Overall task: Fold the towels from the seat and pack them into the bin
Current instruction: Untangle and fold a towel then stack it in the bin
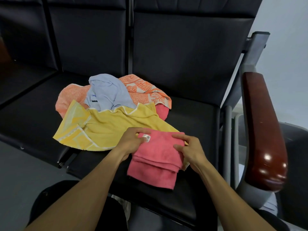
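obs: pink terry towel (155,157) lies folded into a layered rectangle at the front edge of the black padded seat (191,117), partly overlapping the yellow towel with white trim (106,129) behind it. left hand (131,142) rests on the pink towel's far left corner, fingers curled, pinching the fabric beside a small white label (147,137). right hand (188,149) pinches the far right edge, thumb and fingers curled round the layers

remaining: yellow towel spread loose and unfolded; behind it a crumpled heap of a pale blue towel (106,92), an orange-and-white patterned towel (145,89), a plain peach-orange towel (70,95), and a bit of red-pink cloth (162,110) showing under the pile, whether a separate towel i cannot tell

bin: not in view, so nothing can be confirmed as packed

judgement: early stage. one towel nearly folded, perhaps one more fold or a lift left; at least four still untouched. dark wooden armrest (261,130) stands to the right
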The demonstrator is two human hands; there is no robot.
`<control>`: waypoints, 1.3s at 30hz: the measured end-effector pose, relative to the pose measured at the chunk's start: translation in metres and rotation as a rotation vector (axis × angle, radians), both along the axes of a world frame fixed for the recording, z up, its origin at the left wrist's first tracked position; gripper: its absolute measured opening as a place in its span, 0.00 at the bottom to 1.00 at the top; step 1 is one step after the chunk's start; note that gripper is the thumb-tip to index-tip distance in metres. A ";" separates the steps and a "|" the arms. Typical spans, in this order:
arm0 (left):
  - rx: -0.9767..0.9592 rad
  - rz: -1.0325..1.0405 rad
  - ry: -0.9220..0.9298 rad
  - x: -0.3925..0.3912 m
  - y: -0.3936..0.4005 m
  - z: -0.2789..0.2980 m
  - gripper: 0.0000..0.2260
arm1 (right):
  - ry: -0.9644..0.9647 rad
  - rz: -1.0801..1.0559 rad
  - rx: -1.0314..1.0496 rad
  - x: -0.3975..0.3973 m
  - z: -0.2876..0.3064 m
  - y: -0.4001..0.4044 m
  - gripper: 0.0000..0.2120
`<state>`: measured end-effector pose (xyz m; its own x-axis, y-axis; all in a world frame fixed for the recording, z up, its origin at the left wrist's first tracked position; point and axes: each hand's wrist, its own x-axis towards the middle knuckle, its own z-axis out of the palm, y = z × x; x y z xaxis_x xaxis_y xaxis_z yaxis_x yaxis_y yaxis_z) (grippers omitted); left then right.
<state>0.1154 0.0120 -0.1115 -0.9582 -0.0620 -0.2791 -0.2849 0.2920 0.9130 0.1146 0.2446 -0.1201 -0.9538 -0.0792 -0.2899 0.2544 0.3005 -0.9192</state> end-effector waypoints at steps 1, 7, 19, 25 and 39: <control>-0.015 -0.024 -0.022 0.001 -0.001 0.000 0.15 | 0.009 0.033 0.005 0.000 0.001 0.000 0.21; -0.198 -0.195 -0.090 0.012 -0.011 -0.007 0.26 | 0.028 0.198 0.109 0.010 -0.005 -0.005 0.32; -0.428 -0.313 -0.149 0.013 -0.015 -0.014 0.33 | 0.002 0.406 0.307 0.014 0.002 -0.007 0.40; -0.667 -0.349 -0.053 0.014 -0.011 -0.008 0.33 | 0.222 0.397 0.706 0.020 0.007 -0.007 0.28; -1.032 -0.229 0.411 0.017 0.018 -0.065 0.13 | 0.679 0.209 1.034 0.007 -0.059 -0.033 0.18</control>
